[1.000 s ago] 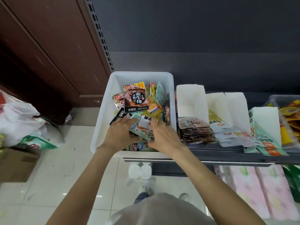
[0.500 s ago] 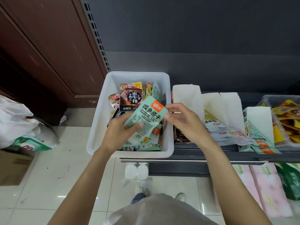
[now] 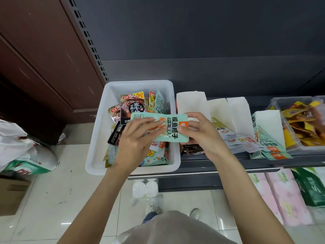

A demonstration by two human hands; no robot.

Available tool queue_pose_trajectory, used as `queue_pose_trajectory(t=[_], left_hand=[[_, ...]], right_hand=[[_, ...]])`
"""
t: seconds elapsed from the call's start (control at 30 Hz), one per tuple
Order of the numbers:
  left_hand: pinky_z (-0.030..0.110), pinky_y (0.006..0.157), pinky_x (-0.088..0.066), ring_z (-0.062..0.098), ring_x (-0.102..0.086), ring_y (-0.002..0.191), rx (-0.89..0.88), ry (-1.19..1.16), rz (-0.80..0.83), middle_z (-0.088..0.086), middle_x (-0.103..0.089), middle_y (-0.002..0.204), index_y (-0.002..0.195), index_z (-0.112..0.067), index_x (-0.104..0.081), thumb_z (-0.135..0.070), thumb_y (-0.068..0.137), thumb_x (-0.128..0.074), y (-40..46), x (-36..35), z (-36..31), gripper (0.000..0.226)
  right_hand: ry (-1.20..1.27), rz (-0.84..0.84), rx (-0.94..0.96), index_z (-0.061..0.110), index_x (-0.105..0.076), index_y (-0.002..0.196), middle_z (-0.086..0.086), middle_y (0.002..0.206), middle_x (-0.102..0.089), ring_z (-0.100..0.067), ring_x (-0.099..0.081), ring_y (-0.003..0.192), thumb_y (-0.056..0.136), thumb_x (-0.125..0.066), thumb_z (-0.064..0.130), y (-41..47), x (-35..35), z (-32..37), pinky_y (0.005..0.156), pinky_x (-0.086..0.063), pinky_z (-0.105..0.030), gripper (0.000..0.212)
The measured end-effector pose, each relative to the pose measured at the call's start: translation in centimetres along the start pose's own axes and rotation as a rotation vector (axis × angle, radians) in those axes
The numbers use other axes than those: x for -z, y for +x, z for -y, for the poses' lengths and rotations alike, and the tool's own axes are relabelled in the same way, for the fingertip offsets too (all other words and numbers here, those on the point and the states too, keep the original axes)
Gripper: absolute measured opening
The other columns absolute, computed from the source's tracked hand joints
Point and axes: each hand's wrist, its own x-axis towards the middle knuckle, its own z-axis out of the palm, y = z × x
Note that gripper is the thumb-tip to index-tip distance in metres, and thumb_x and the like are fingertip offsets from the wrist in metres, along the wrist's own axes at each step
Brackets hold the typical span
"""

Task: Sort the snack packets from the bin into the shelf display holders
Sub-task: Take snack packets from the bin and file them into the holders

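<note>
Both hands' grips, left hand [image 3: 135,138] and right hand [image 3: 198,132], pinch the mint packet [image 3: 168,127] lying lengthwise left-right.

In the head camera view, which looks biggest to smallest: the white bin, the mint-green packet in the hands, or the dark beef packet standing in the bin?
1. white bin
2. mint-green packet, though being held nearer the camera enlarges it
3. dark beef packet, partly hidden
</note>
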Motion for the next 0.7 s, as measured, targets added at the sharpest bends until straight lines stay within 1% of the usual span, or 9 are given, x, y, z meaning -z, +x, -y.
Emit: queue_pose_trajectory(t=[0.07,0.13,0.2,0.3,0.4,0.43,0.57,0.63,0.7], left_hand=[[0.051,0.11,-0.028,0.02,-0.042,0.129,-0.022,-0.052,0.152,-0.002,-0.052,0.136,0.128,-0.021,-0.055,-0.017,0.083,-0.066,0.4,-0.7,-0.6,0.046],[0.056,0.114,-0.015,0.019,-0.028,0.14,0.025,-0.167,0.287,-0.003,-0.039,0.146,0.135,-0.024,-0.047,-0.043,0.08,-0.066,1.7,-1.3,-1.7,0.061],[0.05,0.116,-0.015,0.017,-0.023,0.142,0.096,-0.29,0.323,-0.004,-0.035,0.149,0.139,-0.025,-0.044,-0.052,0.079,-0.064,3.7,-1.7,-3.4,0.069],[0.027,0.111,-0.024,0.004,-0.033,0.13,0.18,-0.305,0.271,-0.013,-0.043,0.136,0.136,-0.024,-0.047,-0.042,0.085,-0.062,7.7,-2.5,-6.1,0.056],[0.027,0.088,-0.045,-0.002,-0.055,0.097,0.305,-0.479,0.355,-0.019,-0.062,0.104,0.109,-0.03,-0.061,-0.023,0.088,-0.065,11.1,-4.2,-8.7,0.023],[0.025,0.081,-0.048,-0.001,-0.059,0.089,0.334,-0.567,0.389,-0.021,-0.065,0.096,0.098,-0.034,-0.06,-0.018,0.087,-0.066,12.1,-4.8,-9.7,0.02],[0.02,0.077,-0.048,0.004,-0.062,0.083,0.328,-0.723,0.383,-0.017,-0.067,0.087,0.085,-0.033,-0.06,-0.013,0.083,-0.07,15.2,-8.5,-14.1,0.023],[0.024,0.079,-0.051,0.003,-0.064,0.082,0.311,-0.733,0.349,-0.016,-0.068,0.085,0.082,-0.032,-0.06,-0.01,0.081,-0.071,16.3,-11.1,-16.5,0.024],[0.025,0.079,-0.053,0.001,-0.065,0.083,0.314,-0.745,0.33,-0.017,-0.067,0.085,0.078,-0.035,-0.056,-0.009,0.081,-0.07,17.3,-14.0,-18.6,0.029]], right_hand=[[-0.098,-0.071,0.089,0.016,-0.054,0.114,0.001,0.103,-0.07,-0.011,-0.069,0.089,0.083,-0.071,0.01,-0.3,0.8,-0.1,0.072,-0.058,-0.027,0.037],[-0.181,-0.129,0.194,0.017,-0.056,0.107,0.006,0.098,-0.069,-0.009,-0.069,0.086,0.085,-0.069,0.008,-0.8,2.0,0.1,0.072,-0.058,-0.026,0.027],[-0.247,-0.13,0.28,0.019,-0.057,0.104,0.009,0.097,-0.069,-0.008,-0.069,0.086,0.087,-0.066,0.009,-1.7,3.5,0.4,0.071,-0.058,-0.027,0.022],[-0.301,-0.131,0.403,0.026,-0.057,0.101,0.01,0.098,-0.07,-0.003,-0.066,0.091,0.089,-0.064,0.009,-3.4,6.5,1.1,0.075,-0.055,-0.021,0.022],[-0.379,-0.247,0.455,0.039,-0.052,0.098,0.019,0.096,-0.067,0.003,-0.064,0.094,0.088,-0.066,0.018,-5.0,10.2,1.7,0.076,-0.054,-0.017,0.027],[-0.416,-0.313,0.47,0.04,-0.052,0.097,0.022,0.095,-0.066,0.006,-0.064,0.092,0.087,-0.067,0.021,-5.5,11.7,1.8,0.074,-0.053,-0.015,0.026],[-0.63,-0.516,0.588,0.02,-0.063,0.096,0.014,0.088,-0.066,0.01,-0.06,0.081,0.088,-0.067,0.023,-7.1,18.4,2.0,0.067,-0.046,-0.006,0.009],[-0.685,-0.559,0.629,0.014,-0.065,0.094,0.011,0.089,-0.066,0.002,-0.062,0.082,0.088,-0.065,0.019,-7.5,21.5,1.9,0.07,-0.05,-0.013,0.008],[-0.72,-0.588,0.63,0.012,-0.064,0.094,0.006,0.095,-0.069,-0.01,-0.066,0.086,0.089,-0.063,0.016,-7.6,24.2,1.7,0.074,-0.055,-0.027,0.007]])
